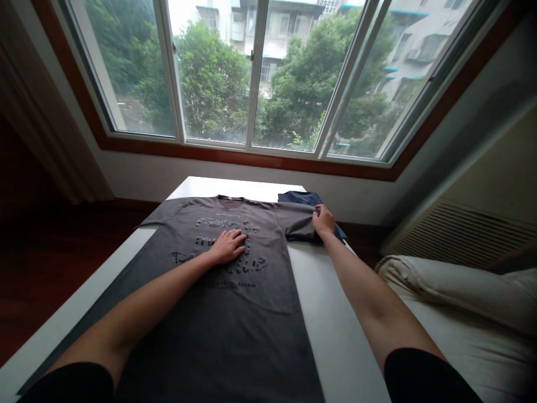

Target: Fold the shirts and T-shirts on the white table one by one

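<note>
T-shirt [235, 330] flat on white table [331, 313]; left fingers [235, 239] spread loose on print [255, 264], right fingers [319, 209] pinching sleeve [297, 217].

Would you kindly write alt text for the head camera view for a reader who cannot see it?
A person's left hand rests on a dark grey printed T-shirt spread across a white table while the right hand holds one sleeve near navy cloth; a window is beyond.

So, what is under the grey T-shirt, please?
The white table and, partly hidden by the sleeve in the right hand, some dark blue cloth. Whatever else the T-shirt covers cannot be seen.
</note>
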`<control>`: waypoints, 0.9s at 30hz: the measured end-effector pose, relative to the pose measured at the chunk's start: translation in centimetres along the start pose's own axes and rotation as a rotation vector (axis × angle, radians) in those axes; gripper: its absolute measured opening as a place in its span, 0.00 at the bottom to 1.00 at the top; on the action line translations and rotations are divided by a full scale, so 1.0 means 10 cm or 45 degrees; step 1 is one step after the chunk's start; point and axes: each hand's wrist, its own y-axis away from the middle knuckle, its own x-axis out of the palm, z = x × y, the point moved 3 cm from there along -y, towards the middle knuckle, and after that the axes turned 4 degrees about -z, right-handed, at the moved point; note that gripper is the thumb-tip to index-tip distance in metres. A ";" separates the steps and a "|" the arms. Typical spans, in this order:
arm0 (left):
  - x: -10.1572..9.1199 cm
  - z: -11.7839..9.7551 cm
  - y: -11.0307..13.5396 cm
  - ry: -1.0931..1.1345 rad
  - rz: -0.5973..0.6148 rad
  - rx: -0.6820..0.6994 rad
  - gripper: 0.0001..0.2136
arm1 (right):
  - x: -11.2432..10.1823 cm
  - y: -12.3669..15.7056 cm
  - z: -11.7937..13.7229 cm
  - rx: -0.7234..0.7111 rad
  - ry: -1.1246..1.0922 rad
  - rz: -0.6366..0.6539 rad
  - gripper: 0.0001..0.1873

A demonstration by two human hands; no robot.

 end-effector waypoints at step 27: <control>-0.22 1.80 -0.36 -0.138 -0.074 -0.510 0.24 | 2.01 0.00 2.13 -0.699 0.098 0.732 0.34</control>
